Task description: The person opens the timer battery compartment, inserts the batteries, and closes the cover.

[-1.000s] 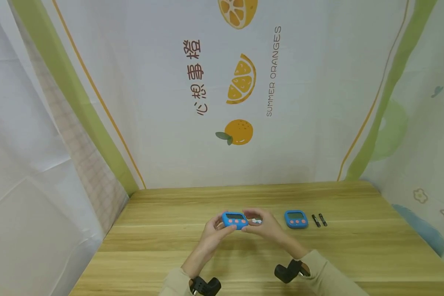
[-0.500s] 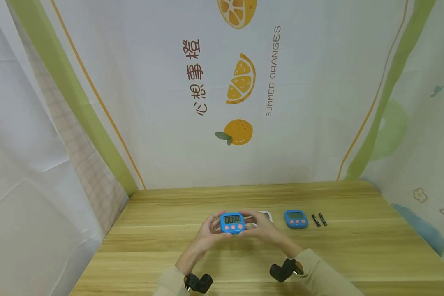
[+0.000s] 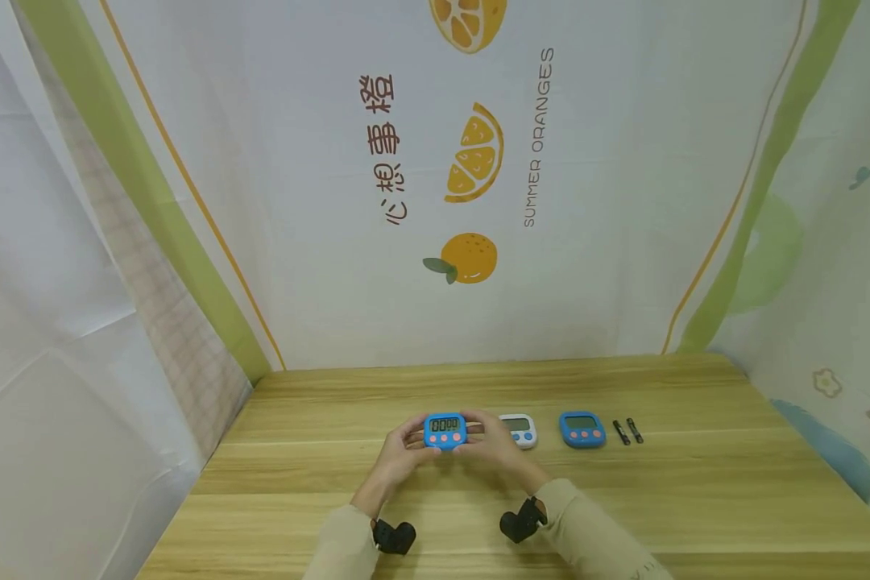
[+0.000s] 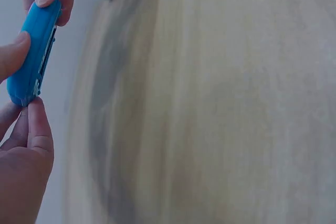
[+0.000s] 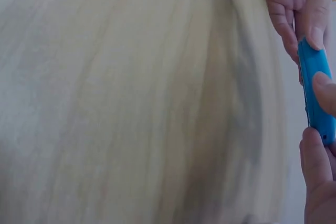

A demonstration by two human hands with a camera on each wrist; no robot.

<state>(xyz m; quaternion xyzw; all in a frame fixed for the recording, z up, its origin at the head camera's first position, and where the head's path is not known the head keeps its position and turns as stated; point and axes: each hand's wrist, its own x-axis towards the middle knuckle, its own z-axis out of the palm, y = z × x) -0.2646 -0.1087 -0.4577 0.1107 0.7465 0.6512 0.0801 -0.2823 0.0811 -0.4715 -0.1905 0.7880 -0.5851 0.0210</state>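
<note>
A blue digital timer point(image 3: 445, 439) with pink buttons is raised in front of me, its screen facing me and showing dark digits that look like zeros. My left hand point(image 3: 397, 457) grips its left edge, thumb at the front and fingers behind. On the opposite edge, my right hand point(image 3: 499, 451) pinches it the same way. Seen edge-on in the left wrist view, the blue timer point(image 4: 32, 51) sits between both hands' fingertips. The right wrist view also has the blue timer point(image 5: 316, 90) held from both ends.
Just behind my right hand lies a white timer point(image 3: 525, 433) with blue buttons, partly covered. Farther right on the wooden table point(image 3: 319, 475) are a second blue timer point(image 3: 582, 441), its screen blank, and two dark batteries, the left battery point(image 3: 621, 432) beside the right battery point(image 3: 635, 430).
The held timer has turned from tilted to facing me and shifted slightly left. Digits now show on its screen, which looked blank at first. More of the white timer is uncovered.
</note>
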